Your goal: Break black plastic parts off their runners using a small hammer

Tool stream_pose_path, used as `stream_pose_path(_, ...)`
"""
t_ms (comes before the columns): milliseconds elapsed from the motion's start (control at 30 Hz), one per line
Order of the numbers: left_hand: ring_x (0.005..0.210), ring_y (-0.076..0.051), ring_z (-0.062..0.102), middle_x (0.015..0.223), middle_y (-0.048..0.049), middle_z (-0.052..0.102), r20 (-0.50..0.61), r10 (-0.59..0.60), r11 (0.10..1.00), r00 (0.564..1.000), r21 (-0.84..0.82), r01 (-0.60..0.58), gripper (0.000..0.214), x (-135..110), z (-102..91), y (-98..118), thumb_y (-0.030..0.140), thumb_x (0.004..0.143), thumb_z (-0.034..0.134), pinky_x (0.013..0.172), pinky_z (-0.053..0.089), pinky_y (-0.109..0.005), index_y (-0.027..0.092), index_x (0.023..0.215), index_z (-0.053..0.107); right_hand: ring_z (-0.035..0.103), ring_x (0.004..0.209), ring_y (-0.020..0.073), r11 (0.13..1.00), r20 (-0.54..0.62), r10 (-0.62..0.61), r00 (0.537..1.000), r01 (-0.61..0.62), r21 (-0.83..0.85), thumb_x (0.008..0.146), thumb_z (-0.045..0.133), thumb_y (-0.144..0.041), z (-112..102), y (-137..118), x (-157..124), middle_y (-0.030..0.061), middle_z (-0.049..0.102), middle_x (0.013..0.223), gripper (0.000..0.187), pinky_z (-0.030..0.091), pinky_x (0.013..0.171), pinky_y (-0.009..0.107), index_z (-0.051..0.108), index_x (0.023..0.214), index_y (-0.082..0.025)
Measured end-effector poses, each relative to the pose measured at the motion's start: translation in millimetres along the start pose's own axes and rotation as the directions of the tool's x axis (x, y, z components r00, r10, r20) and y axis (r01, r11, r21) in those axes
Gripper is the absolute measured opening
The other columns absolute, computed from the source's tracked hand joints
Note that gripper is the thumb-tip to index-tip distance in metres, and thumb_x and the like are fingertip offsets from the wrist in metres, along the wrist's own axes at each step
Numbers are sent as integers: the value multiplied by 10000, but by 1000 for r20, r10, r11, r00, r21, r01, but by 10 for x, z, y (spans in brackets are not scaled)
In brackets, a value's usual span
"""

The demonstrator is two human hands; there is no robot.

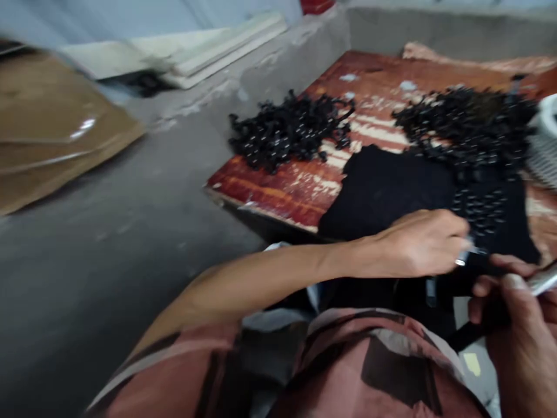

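My left hand [422, 244] is closed over the front edge of the table, its fingertips pinching a small shiny metal piece [463, 255]. Close by on the right, my right hand [522, 325] is closed around a black strip-like piece and a silver metal bar-shaped tool [543, 281]; blur hides their exact kind. The two hands nearly meet. Under and beyond them lies a black cloth [383, 180], with several small dark glinting parts [481, 212] laid out in rows on its right part.
On the worn red table [270, 191] lie a left heap of black pieces [287, 130] and a right heap of black pieces [470, 122]. A white basket [546, 133] stands at the right edge. A brown sheet-like package [52, 128] is at far left, and a low grey wall [435, 32] runs behind.
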State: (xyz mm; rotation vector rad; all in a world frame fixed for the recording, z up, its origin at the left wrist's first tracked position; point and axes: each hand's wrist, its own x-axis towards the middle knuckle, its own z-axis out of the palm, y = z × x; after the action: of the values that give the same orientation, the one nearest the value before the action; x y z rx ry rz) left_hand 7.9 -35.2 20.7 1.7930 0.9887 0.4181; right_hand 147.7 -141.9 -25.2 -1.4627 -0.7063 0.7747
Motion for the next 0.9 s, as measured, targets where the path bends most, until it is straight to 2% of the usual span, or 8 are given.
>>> stream_pose_path(67,504,-84,498,544,30,550,27,63,997,998,36,-64,252,95,-48,-37,212,880,495,485,317,-191,151,644,560,550,559,119,998,-58,-54,997,56,31,775,764,-324,-57,-34,-7,10,579,761,262,428,414,215,648,958,-177)
stream_pose_path(167,491,-82,513,526,23,546,36,92,995,995,32,-93,259,234,-43,-121,218,871,475,470,323,-169,148,630,535,537,564,105,993,-114,-48,992,59,100,780,760,-318,-198,23,-26,15,585,813,241,426,414,204,647,948,-186)
stream_pose_path(267,428,-66,480,516,22,550,78,51,999,996,-17,-50,258,309,15,-179,254,860,465,431,323,-153,149,632,524,534,557,100,988,-153,25,988,0,157,757,778,-325,-340,122,-45,31,606,887,273,429,408,206,641,956,-197)
stream_pose_path(367,378,-55,440,519,23,553,110,-13,999,994,-52,18,262,330,61,-191,299,861,463,384,301,-145,147,657,529,524,524,99,978,-162,91,983,-57,201,721,803,-328,-425,191,-58,30,614,867,297,409,378,202,632,927,-200)
stream_pose_path(633,344,-22,397,524,44,540,135,-112,986,984,-106,127,250,322,87,-100,235,882,474,359,279,-121,137,655,517,498,488,89,969,-133,104,986,-71,235,731,793,-341,-440,239,-82,8,610,799,286,415,367,202,618,907,-200)
stream_pose_path(900,345,-28,404,523,38,554,120,-72,992,990,-98,84,254,337,113,-147,249,876,479,364,280,-133,139,653,527,503,492,83,962,-101,147,984,-119,245,746,794,-339,-435,286,-111,19,630,830,275,415,381,204,628,919,-204)
